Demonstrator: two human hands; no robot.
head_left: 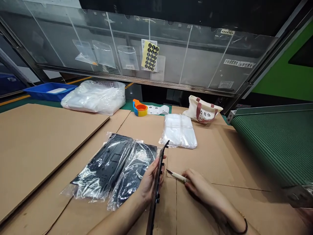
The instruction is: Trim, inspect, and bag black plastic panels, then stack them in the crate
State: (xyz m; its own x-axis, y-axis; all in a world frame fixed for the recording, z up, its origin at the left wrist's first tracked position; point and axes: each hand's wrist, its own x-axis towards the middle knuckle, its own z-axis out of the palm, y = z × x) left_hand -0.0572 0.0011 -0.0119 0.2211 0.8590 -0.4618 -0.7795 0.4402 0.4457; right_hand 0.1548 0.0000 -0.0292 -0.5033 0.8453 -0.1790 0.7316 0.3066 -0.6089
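Observation:
My left hand [149, 182] grips a long black plastic panel [156, 192], held up edge-on with small tabs along its right side. In my right hand [198, 184] is a small knife [178, 176] with a pale handle, its dark pointed blade aimed left toward the panel, apart from it. The knife hand is low over the cardboard. Left of the panel lie black plastic panels in clear bags [105, 166], and a second bagged stack [137, 169] partly hidden behind my left hand and forearm.
Cardboard sheets [232, 156] cover the table, with a thicker board [49, 140] at left. Farther back are a bundle of clear bags [179, 130], a tape dispenser [140, 109], a cloth tote [202, 111], a big plastic bag [95, 96] and a blue tray [46, 93]. A green conveyor belt [276, 140] runs at right.

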